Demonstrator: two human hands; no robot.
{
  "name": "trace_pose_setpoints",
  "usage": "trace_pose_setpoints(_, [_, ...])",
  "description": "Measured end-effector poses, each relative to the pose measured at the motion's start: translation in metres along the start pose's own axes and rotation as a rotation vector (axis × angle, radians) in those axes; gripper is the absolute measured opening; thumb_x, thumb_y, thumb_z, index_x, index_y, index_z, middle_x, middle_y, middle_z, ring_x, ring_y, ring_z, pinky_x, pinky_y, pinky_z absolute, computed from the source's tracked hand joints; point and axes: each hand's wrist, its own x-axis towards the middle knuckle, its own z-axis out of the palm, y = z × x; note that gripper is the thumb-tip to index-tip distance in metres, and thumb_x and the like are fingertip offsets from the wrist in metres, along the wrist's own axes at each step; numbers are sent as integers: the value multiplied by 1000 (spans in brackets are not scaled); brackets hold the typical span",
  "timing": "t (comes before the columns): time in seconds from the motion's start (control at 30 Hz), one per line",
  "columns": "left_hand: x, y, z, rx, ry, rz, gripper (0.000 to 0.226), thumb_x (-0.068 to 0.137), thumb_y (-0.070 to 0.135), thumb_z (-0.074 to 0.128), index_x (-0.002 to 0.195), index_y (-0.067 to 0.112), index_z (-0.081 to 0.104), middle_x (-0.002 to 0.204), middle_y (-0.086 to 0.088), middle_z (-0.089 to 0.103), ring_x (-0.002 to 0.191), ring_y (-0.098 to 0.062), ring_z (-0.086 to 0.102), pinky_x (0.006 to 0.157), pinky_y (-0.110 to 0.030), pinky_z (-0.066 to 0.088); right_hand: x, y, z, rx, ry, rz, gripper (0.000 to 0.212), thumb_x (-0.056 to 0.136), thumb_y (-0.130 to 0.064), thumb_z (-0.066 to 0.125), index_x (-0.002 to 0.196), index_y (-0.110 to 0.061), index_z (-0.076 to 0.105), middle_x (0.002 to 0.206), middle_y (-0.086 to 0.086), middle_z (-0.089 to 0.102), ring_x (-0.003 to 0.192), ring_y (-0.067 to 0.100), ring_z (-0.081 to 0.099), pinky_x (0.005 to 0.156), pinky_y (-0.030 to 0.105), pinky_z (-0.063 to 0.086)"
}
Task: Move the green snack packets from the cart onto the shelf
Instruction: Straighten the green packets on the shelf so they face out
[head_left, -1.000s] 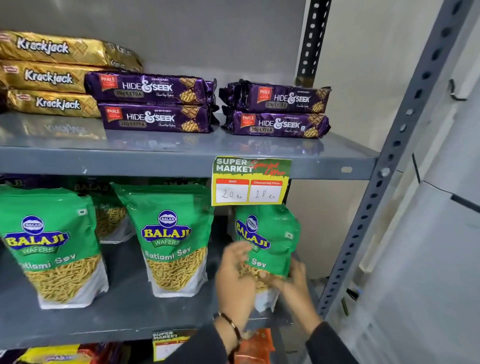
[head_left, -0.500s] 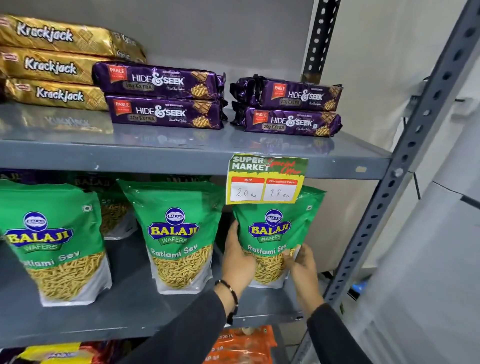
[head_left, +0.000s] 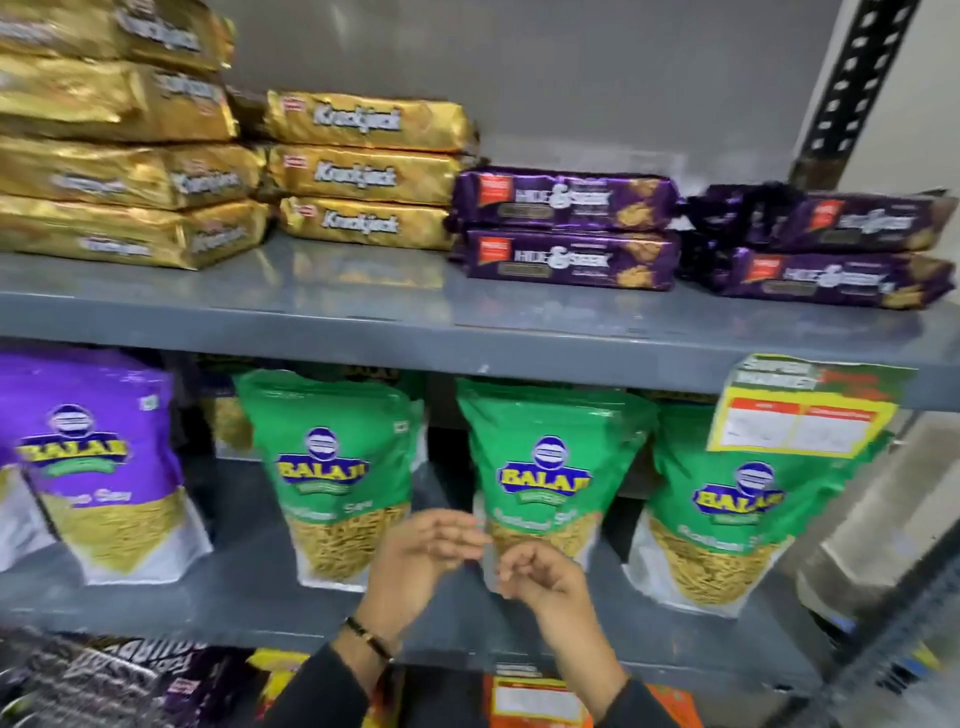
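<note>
Three green Balaji snack packets stand upright in a row on the grey middle shelf (head_left: 244, 587): a left one (head_left: 337, 467), a middle one (head_left: 545, 457) and a right one (head_left: 727, 514) under the price tag. My left hand (head_left: 421, 556) and my right hand (head_left: 535, 577) hover close together in front of the shelf's edge, between the left and middle packets. Both hands hold nothing, with fingers loosely curled and apart. The frame is blurred. The cart is out of view.
A purple Balaji packet (head_left: 104, 467) stands at the shelf's left. Gold Krackjack packs (head_left: 363, 171) and purple Hide & Seek packs (head_left: 566, 228) lie on the upper shelf. A yellow price tag (head_left: 805, 410) hangs from that shelf's edge. More packets fill the shelf below.
Both hands have let go of the right green packet, which now stands on the shelf, and have drawn back to the left. The view has swung left.
</note>
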Motion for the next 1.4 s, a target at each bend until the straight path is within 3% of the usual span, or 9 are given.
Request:
trace_pose_setpoints(0.17, [-15, -9, -154, 2, 545, 160, 44, 69, -22, 47, 57, 14, 69, 55, 7, 73, 50, -3, 65, 50, -11, 53, 29, 14, 63, -59, -121, 182, 43, 75, 19, 55, 93, -19, 58, 99, 0, 62, 80, 11, 60, 67, 15, 50])
trace_pose_setpoints(0.3, [2, -24, -199, 183, 447, 40, 55, 65, -29, 42, 109, -1, 58, 112, -11, 68, 107, -15, 58, 84, -12, 49, 49, 19, 88, -88, -131, 282, 68, 78, 22, 47, 134, -14, 34, 131, 5, 41, 109, 27, 49, 69, 23, 45])
trace_pose_setpoints(0.37, [2, -19, -193, 285, 288, -32, 72, 61, -23, 41, 128, 3, 42, 127, 2, 58, 122, -19, 46, 97, -25, 43, 53, 22, 101, -95, -150, 319, 78, 78, 24, 44, 140, -19, 25, 136, 1, 38, 111, 27, 50, 67, 26, 43])
trace_pose_setpoints(0.43, [0, -9, -181, 276, 154, -77, 77, 63, -32, 33, 121, 17, 40, 109, 32, 60, 111, 4, 52, 93, -24, 45, 53, 26, 115, -122, -180, 334, 83, 75, 25, 42, 139, -26, 24, 140, 3, 40, 114, 32, 51, 69, 32, 42])
trace_pose_setpoints(0.5, [-3, 1, -168, 190, 104, -121, 77, 69, -37, 26, 117, 22, 33, 94, 32, 63, 89, 20, 56, 83, -18, 47, 50, 27, 126, -152, -203, 334, 82, 72, 27, 38, 131, -30, 31, 133, 7, 48, 112, 34, 53, 72, 37, 40])
trace_pose_setpoints(0.67, [-8, -4, -177, 148, 88, -115, 81, 68, -39, 25, 136, 5, 20, 126, 6, 30, 101, 12, 52, 96, -27, 32, 47, 30, 133, -192, -176, 323, 81, 69, 28, 33, 127, -29, 35, 123, 0, 52, 97, 26, 53, 68, 37, 35])
trace_pose_setpoints(0.77, [-8, -13, -192, 181, 87, -149, 87, 62, -40, 23, 137, 4, 22, 130, 3, 32, 125, -11, 34, 107, -34, 29, 46, 32, 138, -244, -169, 320, 84, 66, 27, 32, 128, -29, 37, 121, -3, 54, 92, 21, 53, 60, 33, 35])
trace_pose_setpoints(0.97, [-9, -16, -203, 134, 101, -187, 88, 62, -40, 23, 138, 5, 24, 129, 5, 33, 122, -9, 31, 110, -56, 20, 41, 24, 148, -273, -181, 365, 84, 66, 26, 33, 117, -41, 37, 112, -13, 55, 82, 5, 52, 48, 12, 41])
trace_pose_setpoints(1.4, [-10, -17, -203, 138, 122, -207, 88, 64, -40, 27, 139, 6, 22, 136, -2, 35, 132, -19, 31, 108, -59, 23, 32, 17, 152, -281, -182, 363, 81, 68, 25, 34, 115, -41, 38, 115, -10, 53, 99, 14, 54, 49, 10, 44])
